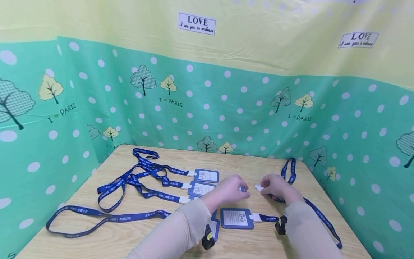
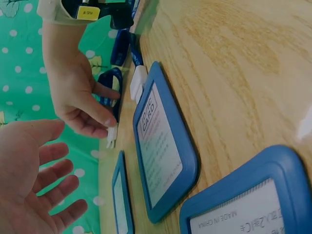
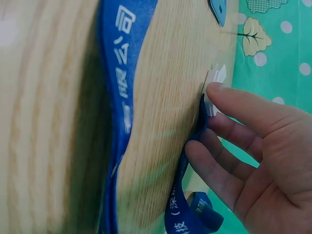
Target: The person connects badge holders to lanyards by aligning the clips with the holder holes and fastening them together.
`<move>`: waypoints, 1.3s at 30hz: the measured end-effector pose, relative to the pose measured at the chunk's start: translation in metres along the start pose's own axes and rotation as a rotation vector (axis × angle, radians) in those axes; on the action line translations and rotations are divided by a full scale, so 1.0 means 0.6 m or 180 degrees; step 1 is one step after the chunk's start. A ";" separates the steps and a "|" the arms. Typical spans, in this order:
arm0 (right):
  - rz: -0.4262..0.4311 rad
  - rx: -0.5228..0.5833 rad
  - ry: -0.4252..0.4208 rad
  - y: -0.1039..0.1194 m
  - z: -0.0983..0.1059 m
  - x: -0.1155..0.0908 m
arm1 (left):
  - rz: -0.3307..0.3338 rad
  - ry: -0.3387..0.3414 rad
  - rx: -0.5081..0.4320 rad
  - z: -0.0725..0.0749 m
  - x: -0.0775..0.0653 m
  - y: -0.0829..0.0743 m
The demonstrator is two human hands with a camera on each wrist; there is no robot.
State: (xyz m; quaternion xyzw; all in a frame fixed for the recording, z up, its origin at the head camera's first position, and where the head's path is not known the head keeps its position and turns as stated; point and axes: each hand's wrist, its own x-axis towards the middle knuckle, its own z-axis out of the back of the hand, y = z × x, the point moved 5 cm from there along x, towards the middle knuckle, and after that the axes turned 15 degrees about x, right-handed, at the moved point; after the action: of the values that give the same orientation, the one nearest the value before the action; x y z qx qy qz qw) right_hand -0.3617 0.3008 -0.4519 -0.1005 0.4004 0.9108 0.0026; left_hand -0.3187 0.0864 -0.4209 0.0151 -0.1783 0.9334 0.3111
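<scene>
My right hand [image 1: 275,187] pinches the white plastic clip [image 3: 216,87] at the end of a blue lanyard [image 3: 183,204] between thumb and fingers, just above the table. Left of it, my left hand [image 1: 230,190] hovers with loosely bent fingers and nothing in its grasp; its spread fingers show in the left wrist view. A blue card holder [image 1: 242,189] lies between the two hands, partly hidden by the left one. Nearer me lies another card holder [image 1: 236,218], its white clip [image 1: 256,217] joined to a blue lanyard strap [image 1: 269,218].
On the left, several blue lanyards [image 1: 142,196] lie looped and crossed on the wooden table [image 1: 106,244], clipped to card holders [image 1: 206,175] stacked in a column. Part of that column is hidden by my left forearm. A green and yellow patterned curtain [image 1: 226,93] hangs behind.
</scene>
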 end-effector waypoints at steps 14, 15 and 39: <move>0.0100 -0.0210 0.0051 -0.001 -0.007 -0.011 | -0.0186 0.0134 0.0206 -0.014 -0.009 -0.010; 0.0106 -0.0221 0.0054 -0.001 -0.007 -0.012 | -0.0201 0.0144 0.0234 -0.014 -0.010 -0.010; 0.0358 -0.0371 0.0126 0.011 -0.013 -0.035 | -0.0452 0.0097 0.1254 0.026 -0.011 -0.018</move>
State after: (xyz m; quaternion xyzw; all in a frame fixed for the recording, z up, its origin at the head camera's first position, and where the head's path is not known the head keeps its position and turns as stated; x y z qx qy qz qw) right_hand -0.3403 0.2924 -0.4481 -0.0958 0.3517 0.9291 -0.0623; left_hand -0.3082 0.0854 -0.4040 0.0740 0.0138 0.9261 0.3698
